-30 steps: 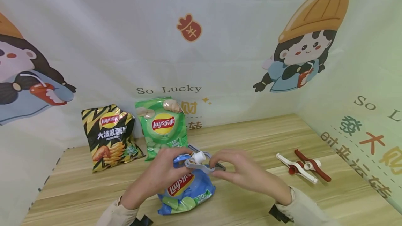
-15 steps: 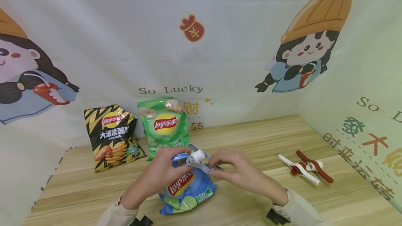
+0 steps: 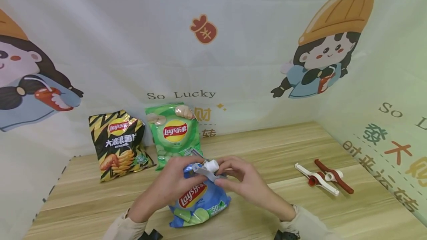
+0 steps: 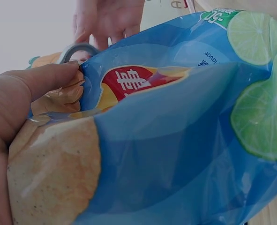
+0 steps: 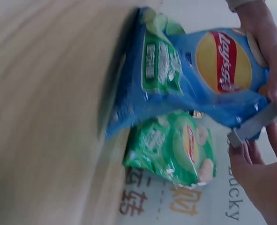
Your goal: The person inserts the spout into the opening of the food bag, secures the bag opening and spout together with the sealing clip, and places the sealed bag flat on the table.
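Note:
In the head view, a blue bag of Lay's potato chips (image 3: 203, 210) stands on the table, its printed face toward me. My left hand (image 3: 171, 179) grips the bag's gathered top, thumb in front. My right hand (image 3: 243, 180) pinches a grey bag clip (image 3: 204, 173) at its right end. A white spout cap (image 3: 212, 166) sits on the clip. The clip's two arms are spread apart around the top of the bag. In the right wrist view the front arm of the clip (image 5: 255, 124) crosses the bag's top edge. Fingers hide part of the clip.
A black-and-yellow chip bag (image 3: 118, 145) and a green chip bag (image 3: 175, 132) lean against the back cloth. On the right of the wooden table (image 3: 267, 214) lie a white-and-red clip (image 3: 317, 180) and a red-and-white clip (image 3: 335, 177).
My right hand has moved left, closer to my left hand, shifting the grey clip further over the bag's top. The left hand and the blue bag stay about where they were.

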A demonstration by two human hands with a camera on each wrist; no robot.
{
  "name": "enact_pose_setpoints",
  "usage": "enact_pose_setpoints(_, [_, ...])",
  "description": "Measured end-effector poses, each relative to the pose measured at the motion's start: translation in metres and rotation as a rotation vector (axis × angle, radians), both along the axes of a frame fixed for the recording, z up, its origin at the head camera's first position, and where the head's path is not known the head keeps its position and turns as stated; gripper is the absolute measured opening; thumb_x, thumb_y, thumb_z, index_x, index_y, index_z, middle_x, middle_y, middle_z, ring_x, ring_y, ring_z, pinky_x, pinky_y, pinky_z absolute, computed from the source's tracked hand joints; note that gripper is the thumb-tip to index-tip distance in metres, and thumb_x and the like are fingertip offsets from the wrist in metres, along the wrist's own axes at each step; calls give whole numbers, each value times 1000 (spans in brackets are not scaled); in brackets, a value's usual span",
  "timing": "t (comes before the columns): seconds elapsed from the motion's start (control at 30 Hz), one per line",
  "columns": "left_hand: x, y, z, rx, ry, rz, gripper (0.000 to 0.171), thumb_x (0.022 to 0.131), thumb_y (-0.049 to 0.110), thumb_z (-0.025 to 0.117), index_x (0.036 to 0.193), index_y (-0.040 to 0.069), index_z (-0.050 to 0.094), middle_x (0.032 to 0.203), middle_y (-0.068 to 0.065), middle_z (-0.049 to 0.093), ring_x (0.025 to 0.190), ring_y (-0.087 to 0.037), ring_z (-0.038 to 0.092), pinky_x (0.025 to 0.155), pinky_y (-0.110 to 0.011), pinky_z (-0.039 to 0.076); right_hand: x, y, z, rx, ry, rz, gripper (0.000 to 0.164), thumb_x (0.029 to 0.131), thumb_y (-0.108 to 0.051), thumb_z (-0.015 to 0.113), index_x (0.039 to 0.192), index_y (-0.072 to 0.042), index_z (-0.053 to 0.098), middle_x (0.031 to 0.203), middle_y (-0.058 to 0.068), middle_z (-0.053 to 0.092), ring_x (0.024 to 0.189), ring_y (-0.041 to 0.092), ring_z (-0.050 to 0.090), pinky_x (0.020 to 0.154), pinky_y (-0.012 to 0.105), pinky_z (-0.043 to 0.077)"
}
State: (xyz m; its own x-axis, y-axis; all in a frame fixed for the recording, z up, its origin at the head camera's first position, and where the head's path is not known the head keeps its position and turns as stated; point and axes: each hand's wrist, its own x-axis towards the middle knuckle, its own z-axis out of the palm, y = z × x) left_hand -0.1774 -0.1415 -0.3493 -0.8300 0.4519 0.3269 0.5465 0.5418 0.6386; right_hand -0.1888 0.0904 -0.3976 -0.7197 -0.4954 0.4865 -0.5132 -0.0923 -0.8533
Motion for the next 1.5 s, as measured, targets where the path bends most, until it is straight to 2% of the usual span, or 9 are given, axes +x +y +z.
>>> enact_pose_setpoints(0.17, [1, 2, -1, 0, 6, -7, 22, 88, 19, 78, 108, 15, 72, 100, 7, 72, 88, -5, 66, 77, -27, 55, 2, -6, -3, -67, -112, -11, 33, 87, 1, 73, 113, 2, 52, 128, 18, 56, 121, 22, 57, 102, 36, 47])
enact_pose_setpoints(0.3, [2, 3, -1, -2, 16, -13, 28, 88, 20, 77, 115, 16, 69, 101, 8, 72, 88, -4, 65, 77, -27, 54, 2, -8, -4, -74, -122, -8, 43, 87, 1, 73, 124, -1, 50, 127, 18, 56, 119, 25, 57, 102, 34, 47])
enact_pose_setpoints(0.5, [4, 2, -2, 4, 24, -26, 36, 90, 22, 76, 123, 22, 63, 101, 9, 73, 87, -4, 66, 78, -29, 53, 4, -8, -3, -71, -62, 10, 45, 89, 1, 71, 130, -5, 53, 129, 16, 57, 120, 30, 57, 103, 36, 46])
enact_pose_setpoints(0.73, [5, 2, -2, 8, 22, -24, 40, 91, 26, 75, 128, 23, 60, 100, 8, 73, 85, -4, 66, 77, -30, 53, 8, -7, 1, -77, -112, -10, 39, 94, -1, 66, 130, -5, 54, 134, 16, 54, 121, 31, 58, 100, 37, 49])
enact_pose_setpoints(0.93, [5, 4, -3, 15, 41, -7, 35, 90, 23, 76, 122, 19, 62, 97, 8, 73, 83, -3, 66, 74, -28, 53, 14, -14, 5, -107, -186, -87, 38, 91, -3, 70, 126, 0, 55, 131, 19, 54, 117, 30, 61, 96, 34, 51])
enact_pose_setpoints(1.13, [5, 5, -4, 20, 107, -20, 35, 88, 16, 77, 119, 12, 61, 97, 3, 73, 83, -5, 68, 71, -27, 55, 19, -23, 1, -169, -167, -101, 40, 93, -1, 67, 129, 3, 49, 129, 24, 53, 115, 24, 60, 95, 30, 51])
enact_pose_setpoints(1.33, [6, 6, -5, -1, 110, 4, 64, 88, 18, 78, 142, 16, 45, 100, 4, 72, 80, -2, 66, 73, -27, 53, 20, -26, -3, -187, -151, -120, 38, 96, -1, 63, 132, -2, 49, 129, 23, 55, 116, 23, 59, 98, 30, 50])
enact_pose_setpoints(1.43, [7, 7, -4, 7, 65, 34, 85, 88, 16, 78, 154, 23, 26, 95, 4, 69, 65, -3, 61, 64, -28, 52, 20, -27, -4, -185, -153, -128, 41, 96, -2, 63, 135, -2, 50, 131, 25, 53, 117, 23, 58, 99, 30, 49])
enact_pose_setpoints(1.5, [7, 7, -4, 28, 26, 43, 89, 89, 14, 76, 156, 25, 18, 97, 1, 69, 66, -5, 62, 63, -28, 53, 20, -29, -4, -196, -145, -137, 42, 96, -2, 63, 136, -1, 50, 132, 26, 53, 117, 22, 58, 99, 29, 49])
